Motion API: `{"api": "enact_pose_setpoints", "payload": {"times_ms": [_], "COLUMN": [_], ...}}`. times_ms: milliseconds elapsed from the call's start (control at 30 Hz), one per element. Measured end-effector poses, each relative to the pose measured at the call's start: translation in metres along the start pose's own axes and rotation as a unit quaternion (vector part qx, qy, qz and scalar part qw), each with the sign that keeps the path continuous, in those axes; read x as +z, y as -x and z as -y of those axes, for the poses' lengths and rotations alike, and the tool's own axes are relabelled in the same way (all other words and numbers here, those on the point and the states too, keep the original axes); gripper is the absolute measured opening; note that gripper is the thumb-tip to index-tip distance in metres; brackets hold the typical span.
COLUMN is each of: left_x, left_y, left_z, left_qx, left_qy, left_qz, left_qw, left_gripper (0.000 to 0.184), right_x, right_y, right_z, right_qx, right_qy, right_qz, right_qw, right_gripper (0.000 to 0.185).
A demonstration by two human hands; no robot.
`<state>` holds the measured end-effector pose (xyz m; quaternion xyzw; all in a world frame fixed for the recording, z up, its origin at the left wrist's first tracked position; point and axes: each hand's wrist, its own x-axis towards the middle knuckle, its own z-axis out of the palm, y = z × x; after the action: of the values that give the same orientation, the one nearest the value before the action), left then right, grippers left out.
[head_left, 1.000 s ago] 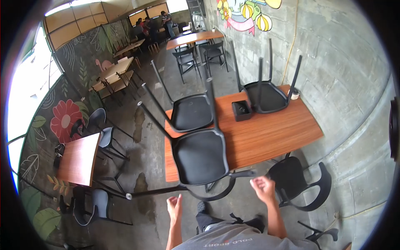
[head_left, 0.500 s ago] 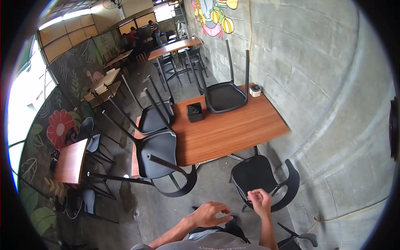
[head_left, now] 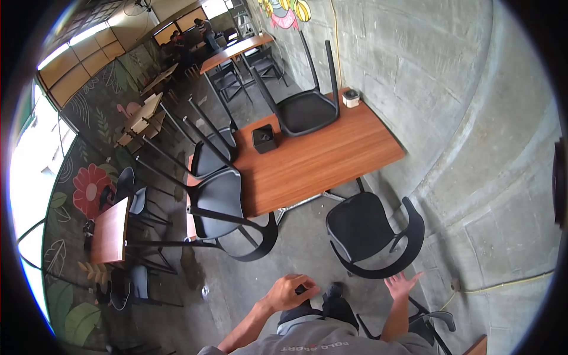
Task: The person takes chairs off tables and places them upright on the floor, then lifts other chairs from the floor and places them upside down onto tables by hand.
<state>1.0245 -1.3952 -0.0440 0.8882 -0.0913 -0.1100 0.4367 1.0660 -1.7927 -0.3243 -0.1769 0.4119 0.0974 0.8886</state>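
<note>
A: How does the person's left hand [head_left: 285, 291] look?

B: Raised in front of the body, over the floor, its fingers curled toward the thumb. A dark patch shows inside the curl; whether anything is held, there is no telling.

A: And the right hand [head_left: 402, 286]?

B: Well apart from the left, fingers spread, nothing in its grasp. Its fingertips are at the curved back of an upright black chair [head_left: 360, 226]; contact cannot be made out.

A: Where is that chair?

B: On the floor, just beside the near edge of the wooden table [head_left: 325, 160], near the concrete wall [head_left: 473, 177].

A: What rests on the tabletop?

B: 3 black chairs, legs up: the nearer left chair [head_left: 222, 192], the farther left chair [head_left: 207, 158] and the far-side chair [head_left: 306, 112]. Just beside the last sits a black box [head_left: 264, 139]; a small container [head_left: 351, 99] stands near the wall.

A: Farther out?

B: A smaller table [head_left: 109, 234] at left, and people [head_left: 206, 32] at the far end.
</note>
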Motion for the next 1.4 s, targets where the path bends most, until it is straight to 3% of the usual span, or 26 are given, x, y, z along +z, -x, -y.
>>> {"api": "enact_pose_setpoints", "payload": {"times_ms": [67,133,167,200,267,333,367,400,500,667,700,767,833,867,967,1033,1133,1167,1233,1267,1333,1400], "left_x": [0.005,0.012,0.015,0.016,0.015,0.02,0.023,0.026,0.015,0.008,0.008,0.015,0.025,0.033,0.059,0.066,0.076,0.08,0.085,0.072,0.031,0.025], "left_y": [0.0,0.012,0.02,0.026,0.045,0.07,0.081,0.091,0.089,0.05,0.038,0.019,-0.005,-0.015,-0.042,-0.061,-0.084,-0.084,-0.083,-0.075,-0.053,-0.031], "left_z": [-0.011,-0.016,-0.015,-0.013,-0.007,-0.002,0.011,0.022,0.005,0.006,0.007,0.009,0.013,0.017,0.019,0.014,0.011,0.009,0.004,-0.013,-0.054,-0.04], "left_qx": [-0.004,-0.017,-0.006,0.009,-0.023,-0.194,-0.185,-0.173,-0.203,-0.144,-0.119,-0.088,0.009,0.016,-0.007,-0.108,-0.106,-0.104,0.048,0.049,-0.044,-0.053], "left_qy": [0.0,0.002,0.011,0.018,0.03,0.041,0.02,-0.002,0.003,-0.003,0.021,0.045,-0.039,-0.042,-0.087,-0.077,0.031,0.038,-0.156,-0.149,-0.047,-0.029], "left_qz": [-0.005,-0.01,-0.05,-0.094,-0.121,-0.182,-0.194,-0.206,-0.234,-0.251,-0.233,-0.219,-0.194,-0.2,-0.13,-0.001,0.065,0.079,0.018,0.032,0.024,0.029], "left_qw": [1.0,1.0,0.999,0.995,0.992,0.963,0.963,0.963,0.951,0.957,0.965,0.971,0.98,0.979,0.988,0.991,0.992,0.991,0.986,0.987,0.998,0.998], "left_gripper": [0.016,0.016,0.017,0.019,0.019,0.019,0.019,0.019,0.019,0.022,0.026,0.032,0.057,0.057,0.072,0.077,0.07,0.07,0.055,0.055,0.043,0.04], "right_x": [0.012,0.057,0.042,0.026,-0.007,-0.033,-0.013,0.01,0.065,0.166,0.184,0.17,0.155,0.149,0.155,0.143,0.126,0.141,0.141,0.14,0.131,0.087], "right_y": [-0.023,-0.032,-0.046,-0.074,-0.126,-0.152,-0.145,-0.137,-0.1,-0.021,-0.006,0.008,0.024,0.033,0.074,0.079,0.105,0.131,0.137,0.141,0.145,0.094], "right_z": [-0.016,-0.039,-0.044,-0.041,-0.039,-0.029,-0.03,-0.029,-0.049,-0.094,-0.107,-0.124,-0.142,-0.152,-0.16,-0.162,-0.162,-0.164,-0.155,-0.152,-0.148,-0.141], "right_qx": [0.046,-0.103,-0.091,-0.062,-0.023,0.011,0.019,0.017,0.002,-0.04,-0.053,-0.008,0.034,0.03,0.023,0.024,0.101,0.023,0.021,0.029,0.047,0.168], "right_qy": [-0.085,-0.015,-0.008,-0.025,-0.031,-0.035,-0.05,-0.038,-0.027,0.011,-0.005,0.048,0.044,0.086,0.11,0.086,0.039,0.138,0.171,0.204,0.168,0.23], "right_qz": [0.056,-0.114,-0.12,-0.104,-0.092,0.034,-0.049,-0.046,0.075,0.067,0.038,0.109,0.181,0.235,0.323,0.324,0.296,0.272,0.282,0.301,0.278,0.386], "right_qw": [0.994,0.988,0.989,0.992,0.995,0.999,0.997,0.998,0.997,0.997,0.998,0.993,0.982,0.968,0.94,0.942,0.949,0.952,0.944,0.931,0.945,0.878], "right_gripper": [0.117,0.107,0.107,0.094,0.087,0.076,0.073,0.073,0.072,0.062,0.059,0.059,0.063,0.064,0.067,0.078,0.087,0.096,0.098,0.1,0.099,0.094]}}
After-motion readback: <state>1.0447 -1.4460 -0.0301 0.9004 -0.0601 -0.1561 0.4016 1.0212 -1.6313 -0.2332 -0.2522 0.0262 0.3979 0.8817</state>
